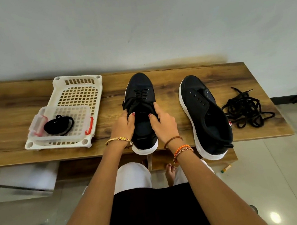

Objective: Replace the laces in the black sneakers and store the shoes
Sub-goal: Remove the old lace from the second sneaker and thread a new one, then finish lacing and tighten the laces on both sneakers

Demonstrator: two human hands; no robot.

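Laced black sneaker, desk centre, heel at 6 o'clock: left hand and right hand each have a curled grip on its collar. Unlaced sneaker at 3 o'clock; loose black laces beyond. Coiled lace in clear box on white basket, 9 o'clock.

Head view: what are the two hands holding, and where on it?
Both grip the laced black sneaker at its collar: left hand on its left side, right hand on its right.

no readable text, labels or numbers
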